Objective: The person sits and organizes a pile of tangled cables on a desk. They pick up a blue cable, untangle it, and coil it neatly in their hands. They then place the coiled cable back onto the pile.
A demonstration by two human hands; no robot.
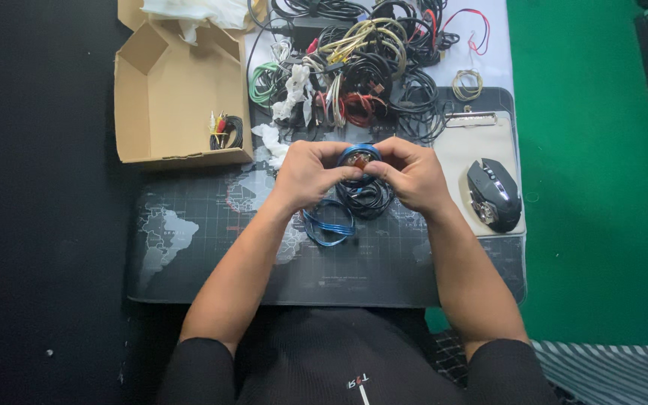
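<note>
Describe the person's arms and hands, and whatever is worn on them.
Left hand and right hand are bare: no gloves, and no rings or watch that I can see. Forearms are uncovered; short black sleeves of a dark ribbed shirt end near the elbows.

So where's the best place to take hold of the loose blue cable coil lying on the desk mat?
Probably pinch the blue cable coil across its bundled strands at the near lower loop, coming straight down from above: it lies flat on the desk mat, and that side is clear of the black cable coil.
</note>
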